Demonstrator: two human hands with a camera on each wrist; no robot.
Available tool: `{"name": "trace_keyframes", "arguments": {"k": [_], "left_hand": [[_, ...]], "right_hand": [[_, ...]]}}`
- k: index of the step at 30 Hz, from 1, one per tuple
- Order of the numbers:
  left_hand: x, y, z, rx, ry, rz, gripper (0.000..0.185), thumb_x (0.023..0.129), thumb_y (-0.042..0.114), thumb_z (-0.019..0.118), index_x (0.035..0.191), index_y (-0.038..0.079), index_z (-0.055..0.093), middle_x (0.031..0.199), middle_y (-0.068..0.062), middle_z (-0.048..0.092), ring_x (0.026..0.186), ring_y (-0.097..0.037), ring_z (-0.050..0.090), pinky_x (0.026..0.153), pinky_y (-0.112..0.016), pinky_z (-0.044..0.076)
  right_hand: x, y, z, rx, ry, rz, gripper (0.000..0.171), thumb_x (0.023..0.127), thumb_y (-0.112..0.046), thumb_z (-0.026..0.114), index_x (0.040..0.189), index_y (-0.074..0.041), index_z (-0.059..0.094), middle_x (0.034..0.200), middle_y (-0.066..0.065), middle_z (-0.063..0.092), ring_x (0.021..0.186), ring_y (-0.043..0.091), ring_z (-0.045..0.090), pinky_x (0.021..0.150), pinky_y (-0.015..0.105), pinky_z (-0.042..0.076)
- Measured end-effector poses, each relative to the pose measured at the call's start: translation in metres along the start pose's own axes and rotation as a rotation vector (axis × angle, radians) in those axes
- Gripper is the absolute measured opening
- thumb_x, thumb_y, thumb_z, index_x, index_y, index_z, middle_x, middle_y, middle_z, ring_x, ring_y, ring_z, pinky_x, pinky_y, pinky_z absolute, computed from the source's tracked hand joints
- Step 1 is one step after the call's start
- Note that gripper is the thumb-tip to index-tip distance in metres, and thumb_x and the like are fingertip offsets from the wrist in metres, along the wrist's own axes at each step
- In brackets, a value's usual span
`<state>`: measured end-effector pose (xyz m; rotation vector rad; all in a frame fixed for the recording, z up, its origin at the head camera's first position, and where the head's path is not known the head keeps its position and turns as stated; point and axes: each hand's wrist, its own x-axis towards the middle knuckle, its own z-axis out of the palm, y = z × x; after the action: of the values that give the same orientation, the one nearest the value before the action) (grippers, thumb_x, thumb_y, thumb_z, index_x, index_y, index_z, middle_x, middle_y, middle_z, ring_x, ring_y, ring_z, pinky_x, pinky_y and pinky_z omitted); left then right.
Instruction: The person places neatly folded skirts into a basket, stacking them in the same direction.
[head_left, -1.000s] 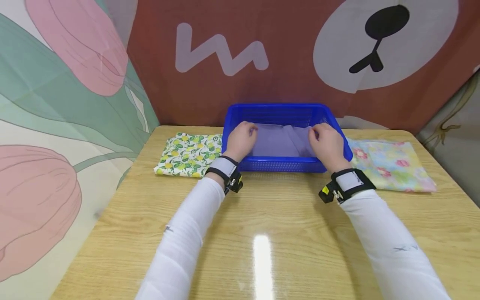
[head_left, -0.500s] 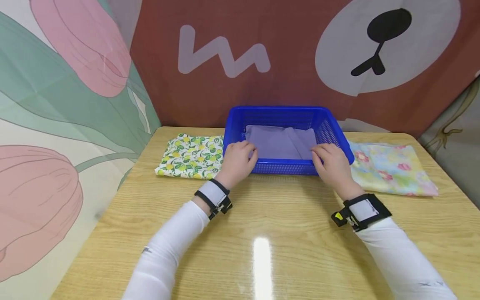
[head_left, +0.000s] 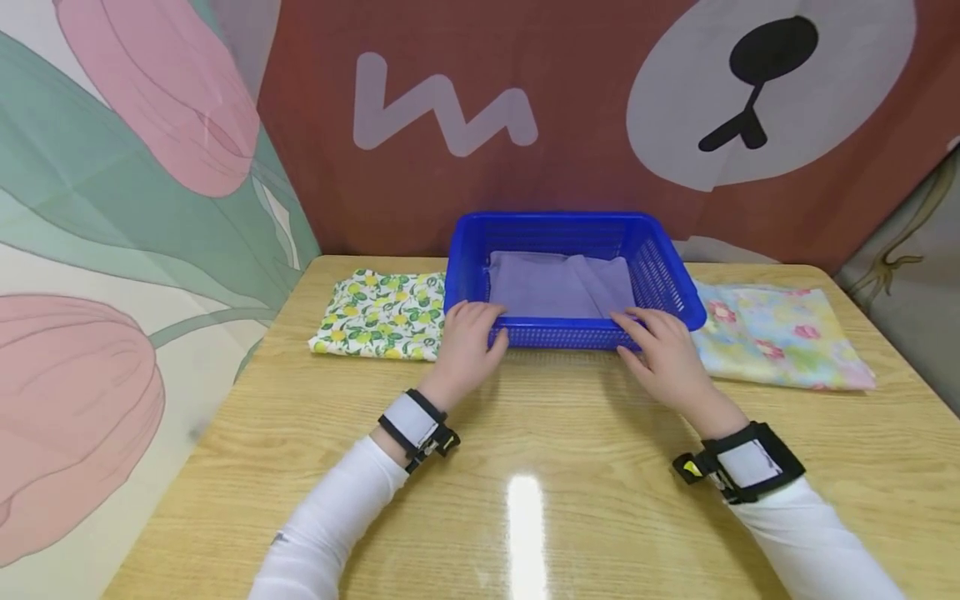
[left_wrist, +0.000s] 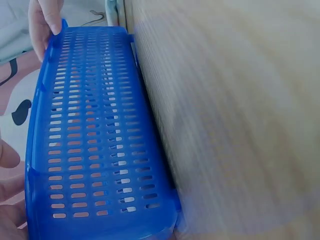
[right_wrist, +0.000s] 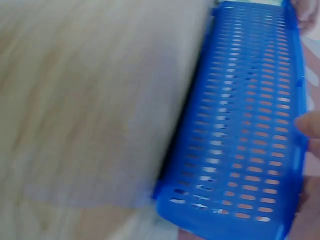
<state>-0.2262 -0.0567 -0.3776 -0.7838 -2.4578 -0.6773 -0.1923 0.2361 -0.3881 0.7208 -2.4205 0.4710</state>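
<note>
A blue perforated plastic basket [head_left: 573, 335] stands at the back of the table, with a folded lilac cloth [head_left: 547, 283] lying flat inside it. At the front left corner of the basket is my left hand [head_left: 471, 340], its fingertips at the rim and its thumb spread away in front. My right hand [head_left: 663, 354] is at the front right part of the rim, fingers reaching over it, thumb apart below. Neither hand touches the cloth. In the left wrist view the right hand [left_wrist: 44, 22] shows at the basket's far end.
A folded lemon-print cloth [head_left: 386, 312] lies left of the basket. To its right lies a folded pastel floral cloth [head_left: 783, 333]. The wooden table [head_left: 570, 458] extends toward me, and a printed fabric backdrop [head_left: 585, 158] hangs right behind the basket.
Both hands have let go of the lilac cloth inside the basket and drawn back toward me to the front rim, fingers loosening. The basket and cloths stay in place.
</note>
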Motion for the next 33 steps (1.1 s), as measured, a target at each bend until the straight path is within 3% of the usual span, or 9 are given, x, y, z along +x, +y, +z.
{"name": "trace_keyframes", "arguments": {"k": [5,13,18,22,25,28,31,33], "left_hand": [[-0.01,0.0,-0.001,-0.069,-0.021,-0.006,0.03,0.09,0.014,0.057,0.117,0.003,0.061,0.119,-0.013,0.062,0.117,-0.029,0.051,0.11,-0.048,0.026],[-0.023,0.005,-0.005,-0.135,-0.023,-0.007,0.039,0.089,0.011,0.058,0.127,0.0,0.053,0.13,-0.016,0.057,0.126,-0.032,0.045,0.112,-0.05,0.023],[-0.029,0.009,-0.008,-0.166,0.03,-0.001,0.034,0.088,0.008,0.059,0.12,-0.001,0.058,0.129,-0.016,0.054,0.124,-0.032,0.044,0.109,-0.049,0.028],[-0.034,0.013,-0.009,-0.177,0.046,0.011,0.025,0.086,0.005,0.062,0.111,0.002,0.062,0.12,-0.014,0.056,0.115,-0.03,0.048,0.101,-0.044,0.037],[-0.037,0.017,-0.009,-0.15,-0.054,0.026,0.024,0.085,0.007,0.064,0.109,0.003,0.063,0.115,-0.012,0.059,0.109,-0.028,0.053,0.097,-0.044,0.041],[-0.04,0.019,-0.007,-0.103,-0.238,0.027,0.031,0.087,0.015,0.065,0.115,0.003,0.062,0.118,-0.012,0.059,0.111,-0.028,0.055,0.099,-0.044,0.042],[-0.044,0.02,-0.004,-0.057,-0.403,0.003,0.045,0.085,0.023,0.068,0.124,0.002,0.058,0.127,-0.016,0.056,0.119,-0.031,0.052,0.105,-0.047,0.038],[-0.047,0.02,-0.002,-0.02,-0.49,-0.017,0.052,0.083,0.027,0.071,0.127,0.003,0.056,0.132,-0.019,0.053,0.124,-0.035,0.047,0.107,-0.052,0.035]], "right_hand": [[-0.007,-0.004,-0.008,0.031,-0.039,0.002,0.054,0.077,0.0,0.069,0.129,0.001,0.052,0.128,0.031,0.047,0.116,0.048,0.04,0.099,0.064,0.026],[-0.024,-0.003,-0.016,0.098,-0.03,0.025,0.051,0.082,-0.005,0.067,0.13,-0.001,0.052,0.136,0.031,0.04,0.125,0.051,0.032,0.1,0.068,0.021],[-0.031,-0.005,-0.02,0.124,-0.006,0.018,0.036,0.088,-0.012,0.064,0.122,-0.001,0.058,0.138,0.03,0.039,0.124,0.051,0.032,0.098,0.069,0.023],[-0.039,-0.007,-0.024,0.166,0.011,0.033,0.029,0.088,-0.011,0.064,0.115,0.001,0.061,0.138,0.03,0.038,0.12,0.05,0.035,0.094,0.067,0.027],[-0.044,-0.008,-0.026,0.187,0.009,0.038,0.031,0.081,0.001,0.068,0.111,0.002,0.063,0.14,0.029,0.037,0.113,0.044,0.042,0.09,0.056,0.034],[-0.047,-0.008,-0.028,0.176,-0.017,0.043,0.035,0.076,0.008,0.069,0.109,0.001,0.063,0.136,0.028,0.042,0.106,0.038,0.048,0.086,0.042,0.038],[-0.053,-0.008,-0.029,0.17,-0.091,0.055,0.034,0.077,0.008,0.069,0.11,0.001,0.064,0.128,0.025,0.049,0.107,0.038,0.051,0.085,0.042,0.043],[-0.057,-0.008,-0.03,0.176,-0.189,0.098,0.032,0.081,0.002,0.067,0.113,0.001,0.063,0.124,0.025,0.051,0.11,0.041,0.051,0.086,0.05,0.044]]}}
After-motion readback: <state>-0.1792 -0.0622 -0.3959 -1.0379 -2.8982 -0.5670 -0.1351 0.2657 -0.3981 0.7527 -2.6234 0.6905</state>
